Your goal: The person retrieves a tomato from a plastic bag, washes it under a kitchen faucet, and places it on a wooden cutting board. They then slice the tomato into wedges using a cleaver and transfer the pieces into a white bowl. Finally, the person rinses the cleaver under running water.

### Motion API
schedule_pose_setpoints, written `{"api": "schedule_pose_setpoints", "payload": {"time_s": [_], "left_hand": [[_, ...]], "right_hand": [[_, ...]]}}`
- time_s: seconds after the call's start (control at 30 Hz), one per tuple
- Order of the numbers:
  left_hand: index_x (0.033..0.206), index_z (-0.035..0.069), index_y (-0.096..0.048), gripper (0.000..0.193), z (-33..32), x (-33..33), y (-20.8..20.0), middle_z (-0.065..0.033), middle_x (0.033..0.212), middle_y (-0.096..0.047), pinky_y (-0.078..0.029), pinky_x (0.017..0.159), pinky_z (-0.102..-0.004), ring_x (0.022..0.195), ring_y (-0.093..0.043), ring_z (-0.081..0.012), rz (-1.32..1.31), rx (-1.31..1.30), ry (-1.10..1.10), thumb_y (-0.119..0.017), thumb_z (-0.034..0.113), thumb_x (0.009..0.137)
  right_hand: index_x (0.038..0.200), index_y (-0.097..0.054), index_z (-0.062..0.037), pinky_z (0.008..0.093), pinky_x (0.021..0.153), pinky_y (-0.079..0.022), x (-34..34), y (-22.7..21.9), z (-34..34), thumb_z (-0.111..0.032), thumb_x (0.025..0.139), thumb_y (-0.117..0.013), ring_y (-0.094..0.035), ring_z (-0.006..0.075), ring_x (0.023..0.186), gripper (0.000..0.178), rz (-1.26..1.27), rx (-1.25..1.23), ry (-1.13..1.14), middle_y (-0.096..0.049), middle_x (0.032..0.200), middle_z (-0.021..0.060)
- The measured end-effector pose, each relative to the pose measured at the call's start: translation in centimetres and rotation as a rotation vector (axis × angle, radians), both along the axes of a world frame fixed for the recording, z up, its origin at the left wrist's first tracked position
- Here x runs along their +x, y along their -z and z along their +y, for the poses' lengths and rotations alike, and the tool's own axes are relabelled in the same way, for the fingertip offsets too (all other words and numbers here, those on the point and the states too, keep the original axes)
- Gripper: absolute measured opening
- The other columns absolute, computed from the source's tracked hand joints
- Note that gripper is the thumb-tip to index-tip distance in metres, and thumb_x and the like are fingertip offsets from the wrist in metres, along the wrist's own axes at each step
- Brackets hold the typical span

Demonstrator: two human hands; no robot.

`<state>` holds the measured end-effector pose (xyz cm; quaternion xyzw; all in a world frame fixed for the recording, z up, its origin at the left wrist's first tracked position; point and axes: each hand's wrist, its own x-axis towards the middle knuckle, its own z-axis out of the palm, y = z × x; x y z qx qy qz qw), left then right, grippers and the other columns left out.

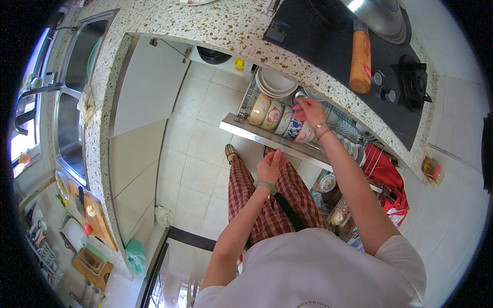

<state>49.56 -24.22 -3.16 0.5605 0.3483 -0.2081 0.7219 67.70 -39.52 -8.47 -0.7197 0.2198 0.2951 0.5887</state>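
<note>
A pulled-out drawer (257, 131) with a shiny metal front stands below the counter. Along its front side runs a row of patterned bowls, among them a yellow bowl (260, 109), a bowl with a pink animal picture (272, 115) and a blue-and-white bowl (293, 128). My right hand (309, 111) reaches over this row, its fingers loosely bent and apart, near a small metal dish (300, 95). White bowls (278, 82) are stacked behind. In front of the drawer, above my legs, my left hand (271, 167) has its fingers curled together; I see nothing in it.
Above the drawer, the speckled counter (221, 25) carries a black stove (328, 56) and a pan with a wooden handle (360, 61). An open cabinet door (149, 87) and a double sink (72, 133) are at left. A lower pull-out with jars and a red bag (382, 174) is at right.
</note>
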Motion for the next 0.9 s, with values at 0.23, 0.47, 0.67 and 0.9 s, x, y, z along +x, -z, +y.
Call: {"api": "schedule_pose_setpoints", "payload": {"time_s": [0.23, 0.47, 0.67, 0.9], "left_hand": [[0.098, -0.002, -0.065, 0.033, 1.2, 1.3, -3.0, -0.0063, 0.088, -0.069, -0.050, 0.064, -0.0252, 0.075, -0.066, -0.0108, -0.017, -0.091, -0.001, -0.052, 0.029, 0.099], [0.103, 0.000, -0.062, 0.030, 2.2, 6.6, -3.2, -0.0057, 0.091, -0.068, -0.052, 0.056, -0.0243, 0.074, -0.066, -0.0126, -0.149, -0.123, -0.020, -0.049, 0.027, 0.100], [0.114, 0.001, -0.055, 0.028, 3.2, 10.8, 0.0, -0.0099, 0.100, -0.064, -0.057, 0.057, -0.0304, 0.082, -0.067, -0.0184, -0.154, -0.254, -0.198, -0.048, 0.025, 0.100], [0.128, -0.004, -0.044, 0.037, 3.0, 14.7, 5.4, -0.0172, 0.111, -0.056, -0.061, 0.066, -0.0395, 0.089, -0.066, -0.0285, -0.006, -0.263, -0.412, -0.051, 0.018, 0.098]], "right_hand": [[0.103, -0.058, 0.0010, 0.0341, 0.046, -0.056, 5.3, 4.7, 4.0, -0.042, 0.093, -0.055, -0.068, 0.0256, 0.059, 0.045, 0.179, -0.206, -0.049, -0.068, 0.087, 0.0134], [0.081, -0.064, -0.0014, 0.0294, 0.046, -0.053, 7.1, 7.4, 4.9, -0.045, 0.094, -0.049, -0.065, 0.0179, 0.056, 0.048, 0.287, -0.454, -0.217, -0.068, 0.070, 0.0078], [0.082, -0.063, -0.0008, 0.0310, 0.045, -0.054, 6.2, 7.6, 5.3, -0.040, 0.092, -0.052, -0.065, 0.0190, 0.055, 0.042, 0.214, -0.204, 0.088, -0.067, 0.070, 0.0097], [0.088, -0.059, 0.0014, 0.0357, 0.045, -0.056, 4.0, 12.2, 2.4, -0.029, 0.090, -0.057, -0.061, 0.0205, 0.050, 0.030, -0.093, -0.183, 0.139, -0.063, 0.068, 0.0114]]}}
